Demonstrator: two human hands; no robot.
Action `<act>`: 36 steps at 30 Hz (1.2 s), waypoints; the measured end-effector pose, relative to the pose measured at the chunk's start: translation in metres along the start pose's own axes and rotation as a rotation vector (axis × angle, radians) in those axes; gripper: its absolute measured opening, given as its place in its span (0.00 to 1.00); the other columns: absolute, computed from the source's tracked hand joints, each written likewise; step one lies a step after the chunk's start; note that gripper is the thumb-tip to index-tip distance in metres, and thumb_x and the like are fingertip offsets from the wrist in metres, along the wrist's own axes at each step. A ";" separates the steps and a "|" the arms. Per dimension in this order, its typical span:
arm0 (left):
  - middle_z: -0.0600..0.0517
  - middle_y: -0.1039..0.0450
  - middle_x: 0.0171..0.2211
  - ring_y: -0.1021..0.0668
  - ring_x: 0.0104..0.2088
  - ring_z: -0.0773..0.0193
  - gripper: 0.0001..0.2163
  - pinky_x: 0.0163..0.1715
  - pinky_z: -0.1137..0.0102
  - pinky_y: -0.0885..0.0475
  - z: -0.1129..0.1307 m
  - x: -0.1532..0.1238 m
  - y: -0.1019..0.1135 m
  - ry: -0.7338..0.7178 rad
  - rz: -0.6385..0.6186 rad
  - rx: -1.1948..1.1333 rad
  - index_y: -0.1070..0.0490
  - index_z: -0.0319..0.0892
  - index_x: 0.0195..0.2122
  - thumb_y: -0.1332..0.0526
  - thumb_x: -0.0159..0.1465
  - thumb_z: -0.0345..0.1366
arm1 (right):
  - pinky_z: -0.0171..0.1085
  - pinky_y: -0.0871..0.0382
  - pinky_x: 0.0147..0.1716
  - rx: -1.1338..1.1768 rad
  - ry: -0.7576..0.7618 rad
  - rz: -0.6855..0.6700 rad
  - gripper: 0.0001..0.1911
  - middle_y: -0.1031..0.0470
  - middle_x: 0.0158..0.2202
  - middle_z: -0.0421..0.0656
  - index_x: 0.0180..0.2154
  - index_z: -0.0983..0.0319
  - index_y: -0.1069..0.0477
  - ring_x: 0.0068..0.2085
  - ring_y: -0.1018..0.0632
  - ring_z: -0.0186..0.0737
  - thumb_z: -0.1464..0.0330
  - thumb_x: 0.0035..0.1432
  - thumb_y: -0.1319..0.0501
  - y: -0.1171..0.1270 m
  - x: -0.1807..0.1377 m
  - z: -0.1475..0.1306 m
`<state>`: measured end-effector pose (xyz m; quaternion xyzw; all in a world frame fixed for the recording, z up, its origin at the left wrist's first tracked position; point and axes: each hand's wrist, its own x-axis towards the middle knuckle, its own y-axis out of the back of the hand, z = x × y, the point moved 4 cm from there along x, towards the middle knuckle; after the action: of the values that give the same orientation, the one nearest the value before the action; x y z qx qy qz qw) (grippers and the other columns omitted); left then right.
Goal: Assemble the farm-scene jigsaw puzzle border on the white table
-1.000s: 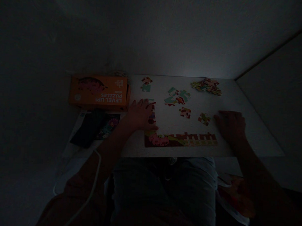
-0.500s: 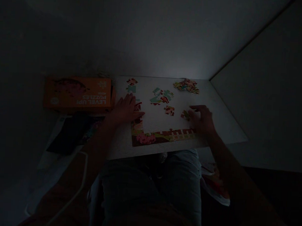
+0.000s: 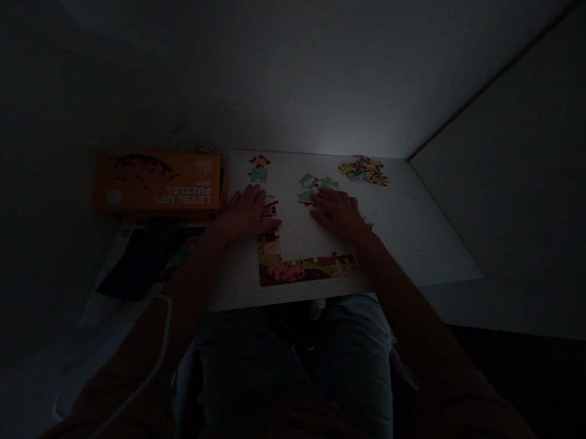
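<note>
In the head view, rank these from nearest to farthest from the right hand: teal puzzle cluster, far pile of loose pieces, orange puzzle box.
1. teal puzzle cluster: touching the right hand, under its fingertips.
2. far pile of loose pieces: back edge, right.
3. orange puzzle box: far left.

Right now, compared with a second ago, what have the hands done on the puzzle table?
The right hand has swung leftward from the table's right side, past the loose pieces, and now lies over the teal cluster of pieces; whether it grips one is too dark to tell. The left hand stayed flat on the joined border strip. The orange box and far pile look unchanged.
</note>
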<state>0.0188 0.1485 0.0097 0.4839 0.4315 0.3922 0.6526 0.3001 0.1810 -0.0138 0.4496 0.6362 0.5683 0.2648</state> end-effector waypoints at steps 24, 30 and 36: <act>0.33 0.58 0.82 0.51 0.82 0.42 0.44 0.79 0.50 0.53 0.000 -0.001 -0.005 0.019 0.039 -0.010 0.51 0.30 0.81 0.50 0.77 0.62 | 0.60 0.21 0.52 0.243 -0.324 0.224 0.29 0.19 0.50 0.54 0.47 0.57 0.18 0.46 0.18 0.58 0.43 0.55 0.24 0.022 0.014 0.094; 0.33 0.61 0.82 0.54 0.82 0.43 0.49 0.79 0.50 0.55 -0.001 -0.001 -0.007 0.004 -0.003 0.007 0.55 0.30 0.82 0.50 0.75 0.67 | 0.55 0.21 0.52 0.299 0.017 0.190 0.26 0.20 0.57 0.53 0.57 0.56 0.19 0.49 0.18 0.57 0.50 0.63 0.26 0.021 0.029 0.011; 0.34 0.60 0.82 0.54 0.82 0.44 0.49 0.80 0.52 0.56 -0.002 -0.003 -0.011 -0.025 0.049 0.020 0.55 0.28 0.82 0.51 0.75 0.67 | 0.54 0.28 0.59 0.129 0.229 0.083 0.18 0.20 0.57 0.50 0.61 0.51 0.17 0.58 0.21 0.57 0.58 0.75 0.34 0.000 0.048 -0.060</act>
<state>0.0170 0.1443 -0.0006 0.5056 0.4153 0.3976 0.6433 0.2274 0.1938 0.0069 0.4237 0.6783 0.5843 0.1374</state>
